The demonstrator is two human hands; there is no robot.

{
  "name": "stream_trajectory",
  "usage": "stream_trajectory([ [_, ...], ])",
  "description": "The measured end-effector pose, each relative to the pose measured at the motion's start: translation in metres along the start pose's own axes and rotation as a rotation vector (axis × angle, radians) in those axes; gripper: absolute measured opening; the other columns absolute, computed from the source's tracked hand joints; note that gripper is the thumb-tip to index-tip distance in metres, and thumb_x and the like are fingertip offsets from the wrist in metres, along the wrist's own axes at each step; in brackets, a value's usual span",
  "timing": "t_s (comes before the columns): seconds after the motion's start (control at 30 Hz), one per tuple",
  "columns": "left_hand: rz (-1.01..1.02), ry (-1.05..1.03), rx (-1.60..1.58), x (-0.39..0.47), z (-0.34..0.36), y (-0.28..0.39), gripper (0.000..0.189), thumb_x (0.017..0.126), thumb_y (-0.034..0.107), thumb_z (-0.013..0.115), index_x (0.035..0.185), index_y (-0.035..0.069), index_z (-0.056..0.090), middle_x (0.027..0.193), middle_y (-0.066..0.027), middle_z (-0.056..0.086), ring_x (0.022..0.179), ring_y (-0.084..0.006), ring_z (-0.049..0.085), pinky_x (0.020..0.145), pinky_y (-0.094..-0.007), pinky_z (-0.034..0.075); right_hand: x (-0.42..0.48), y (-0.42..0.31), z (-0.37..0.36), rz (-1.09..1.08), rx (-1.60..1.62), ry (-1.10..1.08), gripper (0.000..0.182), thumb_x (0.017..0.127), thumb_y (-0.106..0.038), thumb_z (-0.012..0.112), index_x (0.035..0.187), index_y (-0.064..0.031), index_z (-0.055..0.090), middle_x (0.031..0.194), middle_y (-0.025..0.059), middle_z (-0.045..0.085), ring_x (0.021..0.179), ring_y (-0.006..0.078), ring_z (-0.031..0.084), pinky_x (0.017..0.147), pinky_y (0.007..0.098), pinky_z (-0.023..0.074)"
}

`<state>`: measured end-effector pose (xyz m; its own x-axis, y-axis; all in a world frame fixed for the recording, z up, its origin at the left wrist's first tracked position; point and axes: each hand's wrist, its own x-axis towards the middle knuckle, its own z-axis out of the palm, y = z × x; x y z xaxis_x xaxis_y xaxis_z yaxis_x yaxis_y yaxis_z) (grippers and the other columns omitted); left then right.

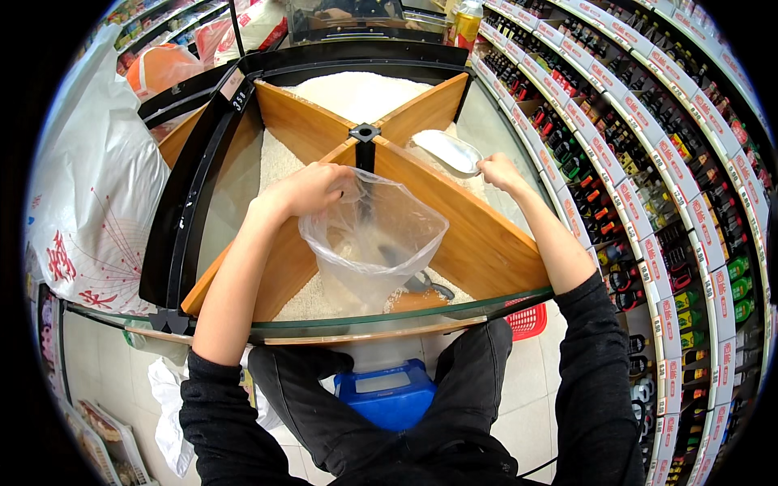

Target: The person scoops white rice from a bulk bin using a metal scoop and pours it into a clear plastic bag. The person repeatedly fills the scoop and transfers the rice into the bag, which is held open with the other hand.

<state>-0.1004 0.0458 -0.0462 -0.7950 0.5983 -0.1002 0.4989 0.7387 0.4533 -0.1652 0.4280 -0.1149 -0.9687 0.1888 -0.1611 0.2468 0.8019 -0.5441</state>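
Note:
My left hand (322,187) grips the rim of a clear plastic bag (389,243), whose mouth gapes over the front compartment of a divided bin. Through the bag's film shows some pale content, hard to make out. My right hand (499,172) is closed on the handle of a metal scoop (448,152), which lies low in the right compartment at the pale grain. Wooden dividers (450,206) cross at a black centre post (365,135). A grey scoop (425,282) rests in the front compartment, partly behind the bag. White rice-like grain (358,94) is heaped in the back compartment.
The bin's glass front edge (377,317) runs before my knees. A blue plastic container (387,392) stands between my legs, and a red basket (527,321) is on the floor. Large printed sacks (91,182) stand at left. Shelves of bottles (626,152) line the right side.

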Motion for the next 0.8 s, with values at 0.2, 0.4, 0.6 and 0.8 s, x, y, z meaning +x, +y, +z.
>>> stream_trajectory([
  [0.2,-0.022,-0.021,-0.019,-0.003,-0.002,0.002,0.042,0.085,-0.002,0.049,0.127,0.0,0.054,0.096,-0.0182,0.068,0.067,-0.0233,0.067,0.071,-0.0362,0.055,-0.001,0.001,-0.003,0.01,0.375,0.002,0.033,0.089,-0.029,0.054,0.099,0.0,0.065,0.07,0.0026,0.055,0.055,0.0113,0.044,0.05,0.0298,0.0346],
  [0.4,-0.036,-0.033,-0.033,-0.002,-0.002,0.003,0.042,0.085,-0.002,0.049,0.127,0.001,0.054,0.103,-0.0176,0.067,0.066,-0.0215,0.067,0.071,-0.0347,0.056,-0.012,-0.009,-0.017,-0.019,0.357,0.068,0.03,0.089,-0.028,0.054,0.094,-0.0002,0.065,0.068,0.0026,0.056,0.054,0.0107,0.046,0.048,0.029,0.0354],
  [0.6,-0.017,-0.029,-0.024,-0.004,-0.003,-0.003,0.043,0.085,-0.002,0.049,0.128,0.001,0.053,0.108,-0.0173,0.066,0.065,-0.0218,0.067,0.072,-0.0353,0.056,-0.048,-0.049,-0.043,-0.227,0.227,-0.011,0.029,0.086,-0.027,0.058,0.076,-0.0008,0.065,0.06,-0.0008,0.051,0.053,0.0081,0.044,0.05,0.0282,0.0353],
  [0.8,0.008,-0.052,-0.005,-0.002,-0.007,0.002,0.041,0.086,-0.001,0.049,0.127,0.0,0.054,0.104,-0.0185,0.067,0.065,-0.0224,0.069,0.071,-0.0355,0.056,-0.08,-0.084,-0.06,-0.49,0.109,-0.299,0.028,0.089,-0.024,0.058,0.067,-0.0066,0.056,0.057,-0.0051,0.046,0.053,0.0038,0.038,0.048,0.0243,0.0298],
])
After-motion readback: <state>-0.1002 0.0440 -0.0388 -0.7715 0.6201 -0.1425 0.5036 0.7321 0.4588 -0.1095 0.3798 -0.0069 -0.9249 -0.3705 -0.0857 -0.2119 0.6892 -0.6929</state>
